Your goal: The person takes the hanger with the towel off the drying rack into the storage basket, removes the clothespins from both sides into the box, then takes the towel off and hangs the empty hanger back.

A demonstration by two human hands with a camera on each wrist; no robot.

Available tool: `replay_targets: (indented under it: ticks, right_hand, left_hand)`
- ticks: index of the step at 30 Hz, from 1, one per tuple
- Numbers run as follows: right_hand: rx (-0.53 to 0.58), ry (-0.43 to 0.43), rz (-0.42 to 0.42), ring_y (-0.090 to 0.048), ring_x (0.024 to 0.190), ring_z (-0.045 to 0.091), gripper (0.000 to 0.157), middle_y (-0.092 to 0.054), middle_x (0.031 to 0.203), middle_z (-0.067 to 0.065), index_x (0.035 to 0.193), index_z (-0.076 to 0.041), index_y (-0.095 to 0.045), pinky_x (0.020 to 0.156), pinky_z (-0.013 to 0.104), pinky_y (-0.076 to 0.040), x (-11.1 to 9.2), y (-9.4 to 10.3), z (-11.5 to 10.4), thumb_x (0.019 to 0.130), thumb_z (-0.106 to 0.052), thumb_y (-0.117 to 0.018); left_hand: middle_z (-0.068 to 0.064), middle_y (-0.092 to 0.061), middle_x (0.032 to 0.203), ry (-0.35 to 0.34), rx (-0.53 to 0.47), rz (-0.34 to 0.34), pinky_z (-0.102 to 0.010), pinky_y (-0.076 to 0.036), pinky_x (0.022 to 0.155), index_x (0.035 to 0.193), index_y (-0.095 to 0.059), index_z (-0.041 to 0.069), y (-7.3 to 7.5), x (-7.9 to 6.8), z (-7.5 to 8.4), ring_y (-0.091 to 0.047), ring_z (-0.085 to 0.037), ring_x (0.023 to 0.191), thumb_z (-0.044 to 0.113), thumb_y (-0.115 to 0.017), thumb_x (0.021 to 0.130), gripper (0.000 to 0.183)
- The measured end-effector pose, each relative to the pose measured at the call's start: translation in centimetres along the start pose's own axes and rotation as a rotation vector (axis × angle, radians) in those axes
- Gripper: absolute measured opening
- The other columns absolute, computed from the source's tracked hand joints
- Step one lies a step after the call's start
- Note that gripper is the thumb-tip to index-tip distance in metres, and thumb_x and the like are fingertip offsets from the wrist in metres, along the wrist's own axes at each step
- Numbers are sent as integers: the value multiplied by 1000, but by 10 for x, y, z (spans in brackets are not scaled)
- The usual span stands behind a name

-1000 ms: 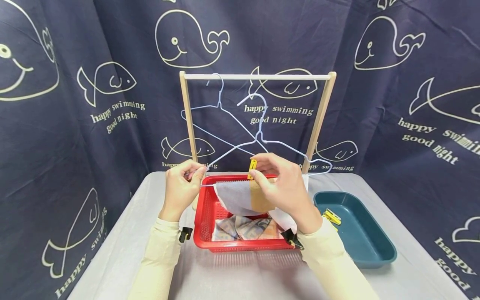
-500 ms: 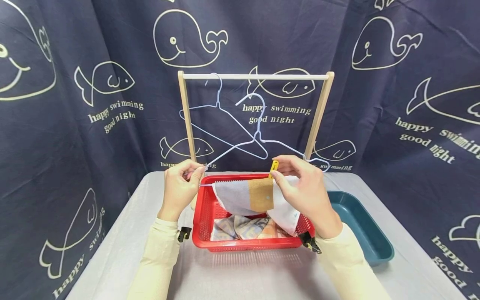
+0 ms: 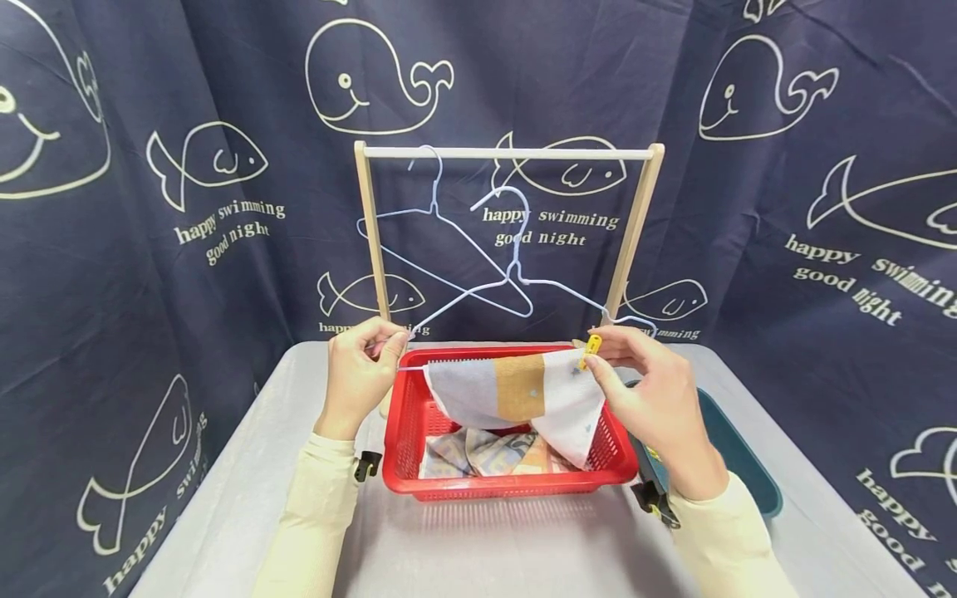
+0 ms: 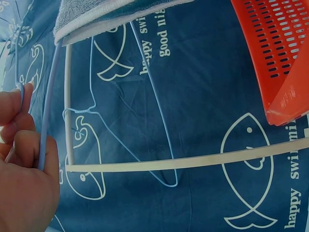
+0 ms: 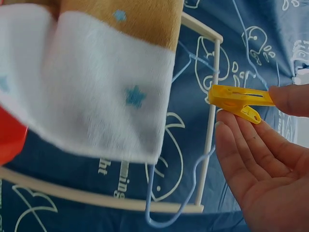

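My left hand (image 3: pixel 362 374) grips the left end of a light-blue clothes hanger (image 3: pixel 515 266) above the red basket. A small towel (image 3: pixel 463 390), grey, tan and white with blue stars, hangs folded over the hanger's lower bar. Between the thumb and fingers of my right hand (image 3: pixel 654 399) is a yellow clothespin (image 3: pixel 591 352), at the towel's upper right edge. The right wrist view shows a gap between the clothespin (image 5: pixel 241 98) and the towel (image 5: pixel 116 92). In the left wrist view, the left hand (image 4: pixel 29 169) has its fingers curled round the hanger wire (image 4: pixel 47 111).
The red basket (image 3: pixel 516 486) holds another patterned cloth (image 3: pixel 486 455). Behind it stands a wooden rack with a white rail (image 3: pixel 508 154), where a second blue hanger (image 3: pixel 436 208) hangs. A dark teal tray (image 3: pixel 740 448) sits at right, partly behind the right arm.
My right hand has moved right along the towel with the clothespin, from the tan band to the white end. The left hand and hanger have stayed nearly still.
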State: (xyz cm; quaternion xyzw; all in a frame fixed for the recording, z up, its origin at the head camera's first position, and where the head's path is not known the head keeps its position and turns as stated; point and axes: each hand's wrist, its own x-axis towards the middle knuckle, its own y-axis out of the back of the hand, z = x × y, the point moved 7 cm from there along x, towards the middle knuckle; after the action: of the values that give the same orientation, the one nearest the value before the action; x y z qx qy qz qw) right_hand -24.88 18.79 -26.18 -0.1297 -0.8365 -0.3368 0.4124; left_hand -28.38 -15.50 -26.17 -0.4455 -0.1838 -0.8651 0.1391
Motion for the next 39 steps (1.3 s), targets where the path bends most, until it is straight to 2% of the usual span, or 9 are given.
replay_targets:
  ticks: [6,12,15,20,24,32,34,36,39]
  right_hand:
    - [-29,-15,35,-64,88,-11,36,-76,97,5,116,-5,-73,83,6,-49,-7,18,15,82,-1,-83]
    - [-72,-40,80,-62,88,-16,37,-76,96,8,117,-6,-74,84,3,-46,-14,39,28,82,1,-83]
    - [-89,-86,102,-61,86,-16,36,-76,96,8,117,-8,-75,83,2,-45,-17,49,36,83,-2,-83]
    - [-146,-192,113,-57,87,-19,36,-76,100,10,123,-11,-74,83,-1,-41,-23,62,55,87,-10,-81]
    - [-191,-264,108,-53,85,-22,36,-76,103,12,125,-11,-73,81,-2,-39,-27,66,71,90,-16,-80]
    - [-271,-349,68,-48,77,-26,33,-76,101,13,120,-8,-73,75,-2,-38,-33,65,109,92,-25,-77]
    - [-302,-373,36,-47,75,-26,35,-77,101,13,121,-8,-73,73,0,-38,-35,63,120,93,-29,-75]
    - [-336,-397,-6,-51,75,-19,35,-77,101,13,120,-9,-73,73,8,-41,-37,61,130,94,-32,-73]
    - [-376,-439,-84,-68,82,5,36,-77,103,14,119,-7,-72,81,30,-47,-42,56,144,95,-34,-70]
  left_hand:
    - [-3,-48,58,4,9,-3,-19,-29,50,81,-76,-1,-2,-1,-4,-38,-9,54,-10,-73,84,9]
    - [-3,-48,58,10,7,-4,-19,-29,51,82,-75,-2,-1,-1,-1,-38,-9,54,-9,-73,85,8]
    - [-4,-48,58,8,9,-4,-19,-30,51,81,-75,-2,0,-1,0,-38,-9,55,-9,-73,85,8]
    - [-4,-48,58,16,20,-5,-19,-28,51,81,-76,-1,-4,-2,-19,-38,-11,54,-9,-74,85,9]
    - [-1,-48,59,19,27,-9,-20,-29,50,82,-77,4,-4,-3,-31,-39,-11,54,-5,-77,85,10]
    - [2,-52,60,16,6,-15,-21,-31,50,84,-79,7,-4,-3,-33,-41,-11,55,0,-79,86,7]
    - [2,-52,60,15,5,-16,-21,-31,50,84,-79,7,-4,-3,-33,-41,-11,55,0,-79,86,7]
    - [2,-52,60,13,3,-16,-21,-31,50,84,-79,7,-4,-3,-32,-41,-11,55,0,-79,86,7]
    - [2,-52,60,13,6,-18,-21,-31,50,85,-79,8,-4,-2,-31,-41,-12,55,1,-78,87,8]
